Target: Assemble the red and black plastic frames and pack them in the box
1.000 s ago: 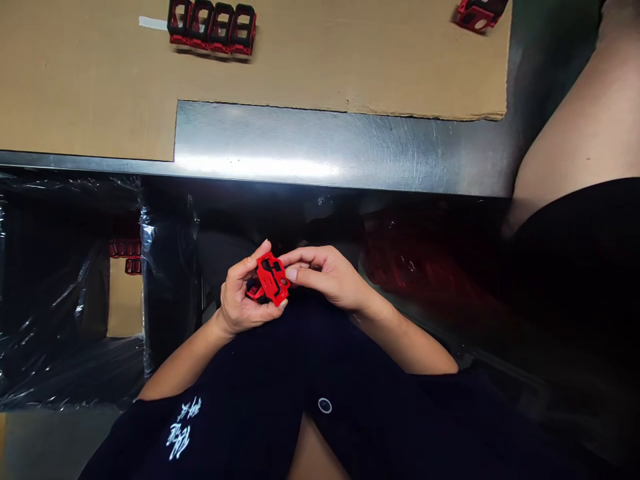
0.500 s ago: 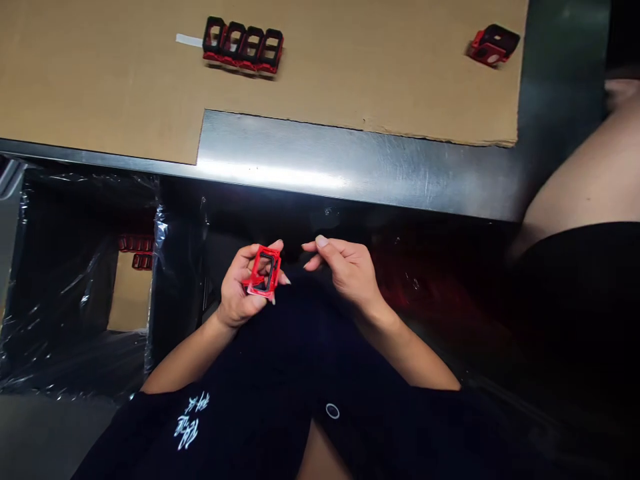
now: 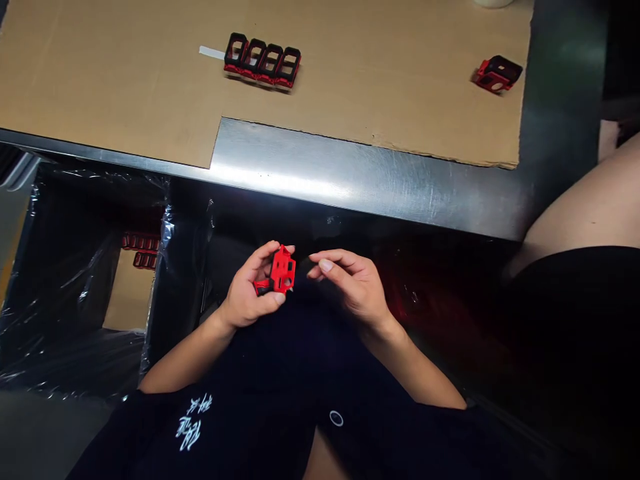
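Note:
My left hand (image 3: 247, 293) is closed round a red and black plastic frame (image 3: 283, 270), held upright between thumb and fingers in front of my body. A red side with small holes and slots faces me; part of its black section shows beside my palm. A short gap to the right, my right hand (image 3: 353, 283) has its thumb and fingertips drawn together in a pinch. Whatever may be between those fingertips is too small or hidden to make out.
Several similar frames (image 3: 263, 61) stand in a row on the cardboard (image 3: 375, 87), beside a white strip (image 3: 211, 52). Another frame (image 3: 497, 75) sits at the right. A plastic-lined box (image 3: 166, 267) at lower left holds more. At the right edge is another person's arm (image 3: 590, 193).
My left hand has turned the frame, so its red side faces me instead of its rectangular opening. My right hand has shifted slightly right and down. The view has moved a little.

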A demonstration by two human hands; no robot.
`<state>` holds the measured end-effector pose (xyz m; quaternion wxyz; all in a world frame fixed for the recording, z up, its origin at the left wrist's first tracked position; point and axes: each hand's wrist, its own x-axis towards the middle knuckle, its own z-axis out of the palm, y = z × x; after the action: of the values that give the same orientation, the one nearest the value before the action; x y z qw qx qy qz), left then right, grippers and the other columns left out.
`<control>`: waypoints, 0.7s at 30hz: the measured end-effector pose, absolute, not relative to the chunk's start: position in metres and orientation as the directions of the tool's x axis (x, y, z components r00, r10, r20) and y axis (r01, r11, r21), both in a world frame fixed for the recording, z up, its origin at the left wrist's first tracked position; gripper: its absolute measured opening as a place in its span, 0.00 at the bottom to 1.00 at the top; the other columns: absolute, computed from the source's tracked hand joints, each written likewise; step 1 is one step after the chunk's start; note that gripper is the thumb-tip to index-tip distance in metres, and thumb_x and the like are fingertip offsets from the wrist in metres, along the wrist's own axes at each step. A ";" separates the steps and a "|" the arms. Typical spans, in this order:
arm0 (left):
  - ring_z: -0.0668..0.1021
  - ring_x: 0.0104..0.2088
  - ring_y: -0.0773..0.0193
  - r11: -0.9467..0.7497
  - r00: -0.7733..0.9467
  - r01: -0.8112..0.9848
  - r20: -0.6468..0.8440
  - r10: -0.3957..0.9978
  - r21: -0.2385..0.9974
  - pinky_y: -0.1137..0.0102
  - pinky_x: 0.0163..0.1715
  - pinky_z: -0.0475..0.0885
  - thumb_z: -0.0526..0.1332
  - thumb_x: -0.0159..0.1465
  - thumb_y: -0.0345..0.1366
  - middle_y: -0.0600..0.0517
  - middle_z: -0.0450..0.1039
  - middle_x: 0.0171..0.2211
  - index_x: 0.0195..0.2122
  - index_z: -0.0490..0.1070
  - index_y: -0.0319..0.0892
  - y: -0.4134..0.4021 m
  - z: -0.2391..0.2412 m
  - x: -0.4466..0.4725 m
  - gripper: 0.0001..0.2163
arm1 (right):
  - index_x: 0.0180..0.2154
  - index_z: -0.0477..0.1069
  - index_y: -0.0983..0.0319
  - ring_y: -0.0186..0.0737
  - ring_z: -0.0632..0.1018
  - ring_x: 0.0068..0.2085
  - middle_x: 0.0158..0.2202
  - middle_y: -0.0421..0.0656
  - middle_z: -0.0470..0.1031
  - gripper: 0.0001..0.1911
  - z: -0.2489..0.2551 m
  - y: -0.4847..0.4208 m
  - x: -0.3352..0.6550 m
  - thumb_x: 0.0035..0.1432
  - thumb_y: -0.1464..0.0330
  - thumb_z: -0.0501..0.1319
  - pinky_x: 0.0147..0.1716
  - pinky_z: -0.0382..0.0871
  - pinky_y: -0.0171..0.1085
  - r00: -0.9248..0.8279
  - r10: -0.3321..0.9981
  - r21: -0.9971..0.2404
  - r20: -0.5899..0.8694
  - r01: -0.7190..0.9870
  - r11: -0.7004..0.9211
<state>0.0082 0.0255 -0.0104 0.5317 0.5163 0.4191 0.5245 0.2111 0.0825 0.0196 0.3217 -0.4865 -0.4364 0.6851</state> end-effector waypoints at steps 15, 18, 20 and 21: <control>0.84 0.38 0.55 -0.596 0.414 0.670 0.443 0.795 0.442 0.64 0.35 0.81 0.66 0.63 0.28 0.34 0.74 0.60 0.76 0.39 0.41 0.041 0.009 -0.002 0.45 | 0.45 0.79 0.59 0.35 0.81 0.34 0.38 0.40 0.82 0.20 0.005 0.072 0.201 0.49 0.65 0.76 0.39 0.79 0.37 -0.421 0.822 -0.864 -0.384 -0.149 -0.480; 0.84 0.38 0.61 -0.531 0.344 0.452 0.409 0.845 0.717 0.66 0.40 0.81 0.68 0.63 0.31 0.35 0.70 0.63 0.76 0.41 0.47 0.042 0.007 -0.002 0.45 | 0.47 0.78 0.60 0.35 0.82 0.31 0.36 0.40 0.82 0.19 0.002 0.075 0.205 0.53 0.64 0.72 0.32 0.79 0.33 -0.549 0.719 -0.698 -0.426 -0.307 -0.647; 0.83 0.36 0.63 -0.414 0.296 0.246 0.339 0.893 0.876 0.68 0.39 0.81 0.70 0.62 0.34 0.35 0.69 0.65 0.75 0.47 0.49 0.042 0.007 -0.001 0.43 | 0.47 0.78 0.61 0.34 0.81 0.27 0.36 0.41 0.83 0.20 0.000 0.078 0.207 0.53 0.62 0.70 0.25 0.76 0.31 -0.661 0.599 -0.526 -0.451 -0.345 -0.777; 0.83 0.36 0.64 -0.356 0.281 0.161 0.303 0.910 0.920 0.68 0.39 0.81 0.70 0.62 0.35 0.35 0.68 0.65 0.74 0.50 0.50 0.042 0.008 0.000 0.42 | 0.47 0.77 0.62 0.34 0.81 0.26 0.37 0.42 0.84 0.20 -0.001 0.078 0.208 0.52 0.61 0.69 0.24 0.75 0.31 -0.702 0.550 -0.453 -0.453 -0.350 -0.820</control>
<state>0.0001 0.0423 0.0079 0.4117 0.6864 0.3902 0.4551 0.2078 0.0783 -0.0007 0.2480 -0.2960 -0.1688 0.9068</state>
